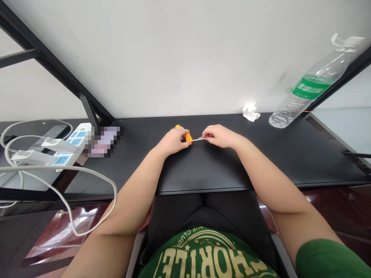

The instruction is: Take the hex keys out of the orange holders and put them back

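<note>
My left hand (173, 141) rests on the black desk (203, 170) with its fingers closed round a small orange tool (188, 136), perhaps a utility knife; most of its body is hidden in my grip. A thin silver metal strip (199, 139) sticks out of the orange piece to the right. My right hand (220, 136) pinches the far end of that strip. Both hands sit close together near the desk's middle, a little in from the white wall.
A white power strip (72, 144) with plugged chargers and looping white cables (66, 200) lies at the left. A crumpled white tissue (250, 112) and a plastic water bottle with a green label (307, 92) stand at the back right. Black frame bars (58, 73) run along both sides.
</note>
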A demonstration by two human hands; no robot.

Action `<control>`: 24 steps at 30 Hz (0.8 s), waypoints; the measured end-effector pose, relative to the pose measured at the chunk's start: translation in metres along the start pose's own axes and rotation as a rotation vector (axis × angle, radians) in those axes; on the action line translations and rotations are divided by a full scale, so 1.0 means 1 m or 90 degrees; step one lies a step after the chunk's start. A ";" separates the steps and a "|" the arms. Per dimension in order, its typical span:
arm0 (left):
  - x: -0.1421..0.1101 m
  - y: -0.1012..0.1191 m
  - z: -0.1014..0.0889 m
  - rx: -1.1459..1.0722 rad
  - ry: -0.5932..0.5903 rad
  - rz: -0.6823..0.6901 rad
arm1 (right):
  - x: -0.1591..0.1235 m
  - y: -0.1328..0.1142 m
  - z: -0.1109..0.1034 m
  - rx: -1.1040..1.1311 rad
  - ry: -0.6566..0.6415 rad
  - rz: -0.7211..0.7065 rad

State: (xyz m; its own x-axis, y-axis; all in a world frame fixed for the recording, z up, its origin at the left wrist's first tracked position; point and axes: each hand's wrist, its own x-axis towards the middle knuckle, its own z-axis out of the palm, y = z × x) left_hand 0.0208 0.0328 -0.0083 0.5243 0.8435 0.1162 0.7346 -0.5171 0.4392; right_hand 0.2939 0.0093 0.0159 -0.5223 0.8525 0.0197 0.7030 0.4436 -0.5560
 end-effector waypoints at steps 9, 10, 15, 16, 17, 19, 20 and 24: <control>-0.001 -0.003 0.003 -0.035 0.019 0.015 | -0.002 0.001 -0.004 0.035 -0.012 -0.003; -0.001 -0.002 0.003 -0.043 0.020 0.013 | -0.003 0.000 -0.005 0.045 -0.016 0.000; -0.004 0.010 -0.001 -0.091 0.024 0.008 | -0.006 -0.004 -0.010 0.140 -0.034 0.021; -0.005 0.013 -0.001 -0.095 0.028 0.015 | -0.005 -0.005 -0.008 0.166 -0.038 0.025; -0.005 0.015 -0.001 -0.096 0.032 0.024 | -0.003 -0.006 -0.005 0.202 -0.039 0.028; -0.006 0.019 0.000 -0.096 0.041 0.047 | 0.002 -0.009 0.005 0.303 -0.036 0.029; -0.006 0.021 0.000 -0.097 0.044 0.060 | 0.005 -0.011 0.011 0.359 -0.030 0.028; -0.005 0.021 0.002 -0.092 0.047 0.098 | 0.013 -0.013 0.030 0.472 -0.007 0.039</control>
State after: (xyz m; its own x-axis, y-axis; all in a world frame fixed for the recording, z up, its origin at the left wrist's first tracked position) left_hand 0.0341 0.0171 -0.0011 0.5883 0.7674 0.2550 0.5759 -0.6190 0.5340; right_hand 0.2635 0.0063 -0.0014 -0.5002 0.8651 -0.0362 0.2229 0.0882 -0.9708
